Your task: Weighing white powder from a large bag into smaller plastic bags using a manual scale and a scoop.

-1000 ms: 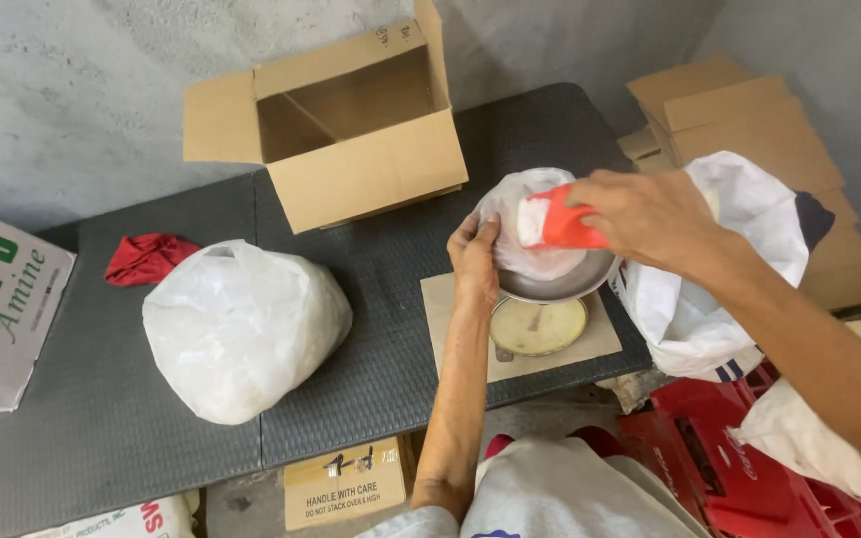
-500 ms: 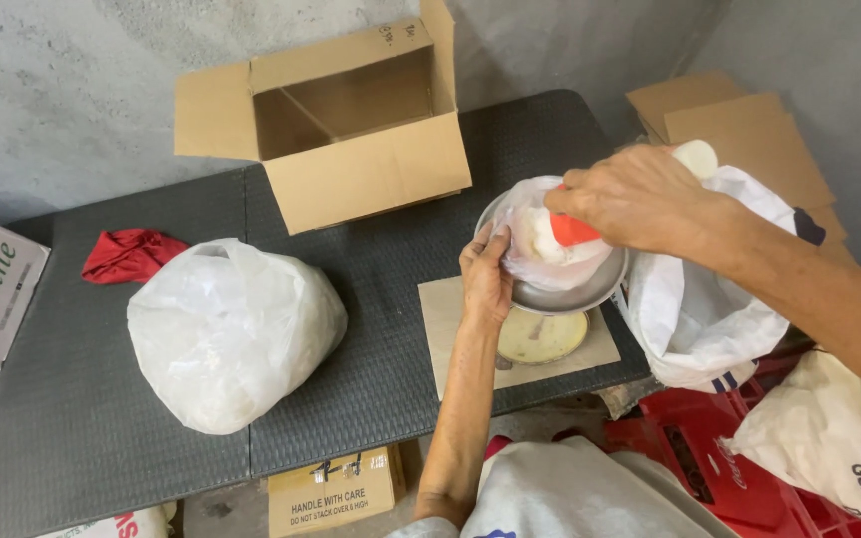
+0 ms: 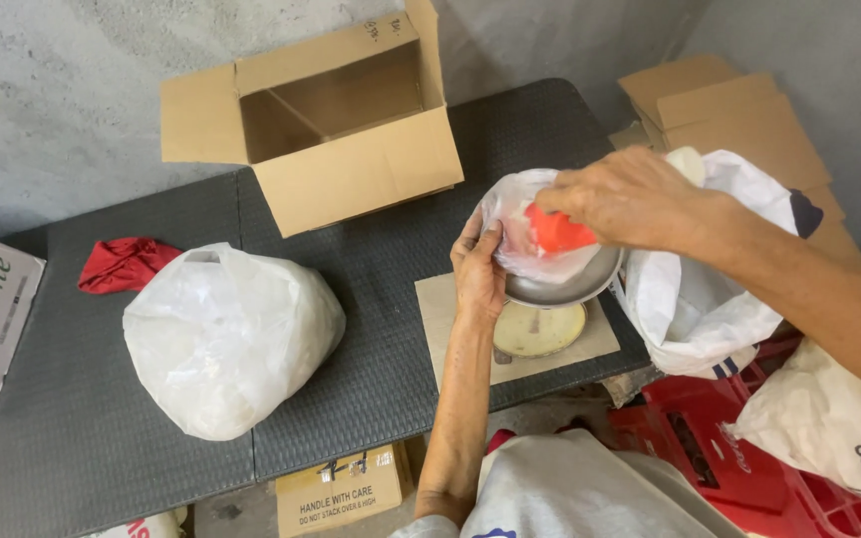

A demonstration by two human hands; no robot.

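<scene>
The left hand (image 3: 477, 271) has its grip closed on the near edge of a small clear plastic bag (image 3: 528, 234) that sits in a metal bowl (image 3: 570, 284) on a scale (image 3: 540, 331). The right hand (image 3: 628, 197) is wrapped around an orange scoop (image 3: 556, 231), its mouth inside the bag. Just right of that grip slumps a big white sack (image 3: 695, 299). Well left of the left grip lie 1 tied white bag (image 3: 226, 339) and a red cloth (image 3: 124, 263) on the tabletop (image 3: 381, 299); beyond it stands an open cardboard box (image 3: 336, 125).
</scene>
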